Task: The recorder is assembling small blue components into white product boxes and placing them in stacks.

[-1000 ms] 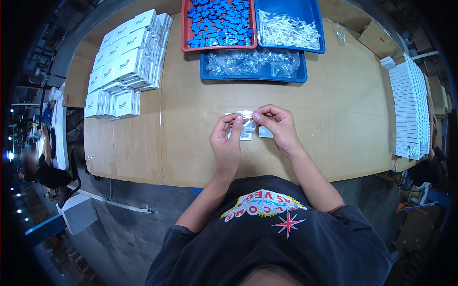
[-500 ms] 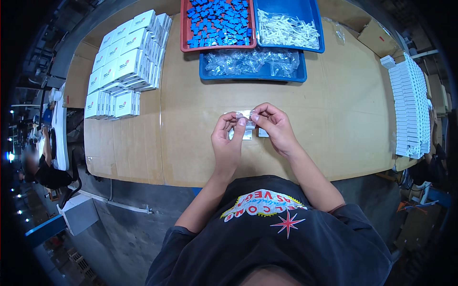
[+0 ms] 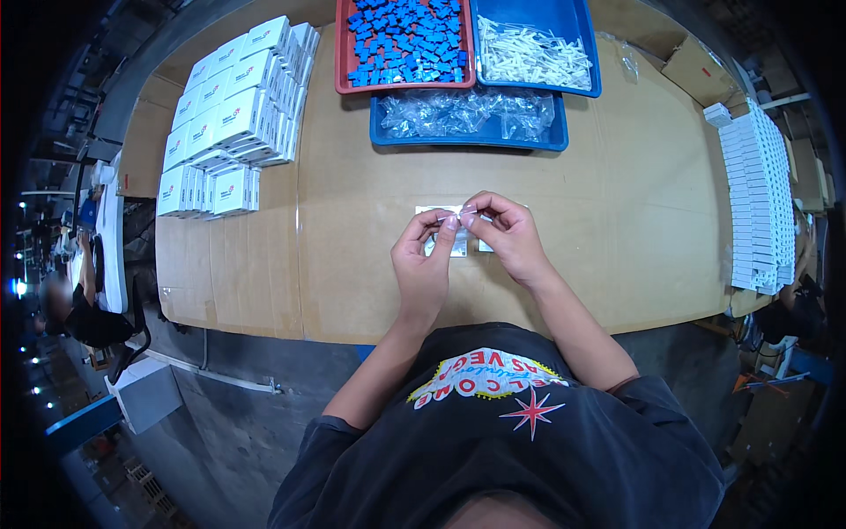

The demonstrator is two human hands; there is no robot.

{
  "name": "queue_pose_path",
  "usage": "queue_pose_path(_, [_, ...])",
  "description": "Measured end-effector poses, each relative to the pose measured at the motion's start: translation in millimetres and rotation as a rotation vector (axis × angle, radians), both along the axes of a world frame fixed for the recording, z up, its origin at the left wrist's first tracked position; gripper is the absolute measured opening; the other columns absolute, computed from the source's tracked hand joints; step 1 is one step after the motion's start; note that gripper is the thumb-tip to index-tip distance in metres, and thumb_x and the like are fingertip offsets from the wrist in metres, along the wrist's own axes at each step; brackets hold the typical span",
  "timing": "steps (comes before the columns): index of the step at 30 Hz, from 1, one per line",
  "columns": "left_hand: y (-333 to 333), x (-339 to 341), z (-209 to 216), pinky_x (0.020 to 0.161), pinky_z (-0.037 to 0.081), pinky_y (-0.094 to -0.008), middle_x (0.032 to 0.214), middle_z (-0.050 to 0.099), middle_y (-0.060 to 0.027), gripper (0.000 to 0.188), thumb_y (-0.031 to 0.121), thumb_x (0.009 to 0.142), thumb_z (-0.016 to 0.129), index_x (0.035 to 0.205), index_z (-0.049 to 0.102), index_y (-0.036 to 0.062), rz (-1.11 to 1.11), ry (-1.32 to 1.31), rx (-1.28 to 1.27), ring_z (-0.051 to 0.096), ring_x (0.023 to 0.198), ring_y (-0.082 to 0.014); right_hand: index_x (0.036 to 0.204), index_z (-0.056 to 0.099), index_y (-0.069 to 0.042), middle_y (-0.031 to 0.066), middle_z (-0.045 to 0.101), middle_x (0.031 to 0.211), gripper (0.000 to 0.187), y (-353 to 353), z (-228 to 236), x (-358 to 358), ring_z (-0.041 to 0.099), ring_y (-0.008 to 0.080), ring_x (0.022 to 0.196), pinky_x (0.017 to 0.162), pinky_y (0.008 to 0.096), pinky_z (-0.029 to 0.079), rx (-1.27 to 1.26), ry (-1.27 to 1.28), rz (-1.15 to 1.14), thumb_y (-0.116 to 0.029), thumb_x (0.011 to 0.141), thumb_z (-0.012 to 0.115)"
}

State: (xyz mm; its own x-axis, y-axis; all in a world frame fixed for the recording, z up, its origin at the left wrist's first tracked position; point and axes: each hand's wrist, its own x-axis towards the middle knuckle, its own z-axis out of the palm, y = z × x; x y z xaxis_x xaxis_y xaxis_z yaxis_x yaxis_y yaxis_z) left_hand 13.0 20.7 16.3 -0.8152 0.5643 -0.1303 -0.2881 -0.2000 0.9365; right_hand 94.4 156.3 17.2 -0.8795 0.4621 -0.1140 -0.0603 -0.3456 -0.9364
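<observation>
Both my hands are raised over the middle of the cardboard-covered table, thumbs and fingertips nearly meeting. My left hand [image 3: 421, 254] is closed in a pinch on one edge of a small clear plastic bag [image 3: 456, 212]. The opposite edge is pinched by my right hand [image 3: 513, 242]. Fingers cover most of the bag, and I cannot tell whether anything is inside. Beneath the hands lies a flat, silvery-white piece [image 3: 458, 248], partly hidden by my left fingers. Another small pale piece [image 3: 485, 246] shows beside my right hand, mostly covered.
Beyond my hands stand a red tray [image 3: 405, 87] of blue plastic pieces, a blue tray [image 3: 596, 84] of slim white pieces and a blue tray [image 3: 467, 145] of clear bags. White boxes [image 3: 238, 119] are stacked left, more [image 3: 756, 203] right. A person [image 3: 88, 322] is at far left.
My fingertips have drawn closer together, and less of the clear bag shows between them. Both hands stay over the same spot.
</observation>
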Motion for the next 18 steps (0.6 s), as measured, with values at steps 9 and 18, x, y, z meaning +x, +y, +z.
queue_pose_path(9, [1,4,2,0.086,0.051,-0.025,0.103,0.07,-0.0052,0.013,0.007,0.103,0.069,0.11,0.067,-0.004,-0.008,-0.003,0.013,0.064,0.097,-0.0101,0.109,0.067,0.002,0.0024,0.067,0.104,0.009,-1,-7,-1,0.062,0.0055,0.095,0.083,0.0226,0.052,-0.008,0.033,0.003,-0.001,0.101,0.067])
queue_pose_path(18, [-5,-11,0,0.087,0.052,-0.0252,0.105,0.071,-0.0055,0.012,0.008,0.102,0.07,0.108,0.068,-0.0031,-0.093,-0.061,0.05,0.065,0.097,-0.0102,0.102,0.067,0.001,0.0032,0.064,0.1,0.003,8,-3,0,0.061,0.01,0.095,0.085,0.0258,0.049,-0.065,0.06,0.036,0.001,0.099,0.067])
